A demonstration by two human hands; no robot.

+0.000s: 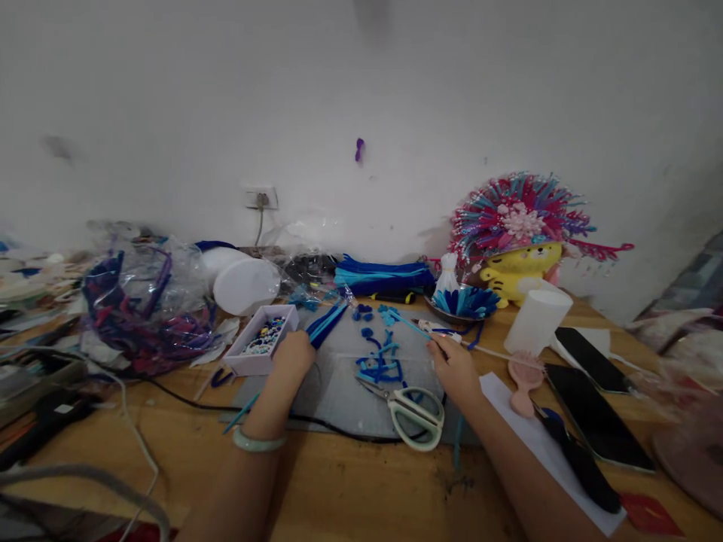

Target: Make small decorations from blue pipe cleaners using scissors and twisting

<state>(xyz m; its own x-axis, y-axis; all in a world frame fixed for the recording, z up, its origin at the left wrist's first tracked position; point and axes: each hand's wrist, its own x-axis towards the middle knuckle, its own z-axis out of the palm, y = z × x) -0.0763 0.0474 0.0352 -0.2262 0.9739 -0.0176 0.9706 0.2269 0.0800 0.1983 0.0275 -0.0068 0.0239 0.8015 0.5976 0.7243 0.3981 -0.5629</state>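
Note:
My left hand [292, 354] rests on the grey mat [339, 391], fingers curled, right beside a bundle of blue pipe cleaners [326, 322] and a white box of beads [263, 339]. A green bangle sits on that wrist. My right hand [452, 363] is closed in a pinch round a thin light-blue pipe cleaner [407, 324] that slants up to the left. Between the hands lie bent blue pipe-cleaner pieces [379, 363]. Pale green scissors [415, 412] lie just below them, near my right hand.
A wooden table [361, 482] carries a clear bag of dark pipe cleaners [141, 309], white round tubs [245, 284], a stack of blue stems [384, 275], a yellow plush with a pink-blue headdress [523, 241], a white cup [536, 320], a pink brush [524, 380], dark phones [593, 406]. A black cable crosses the mat.

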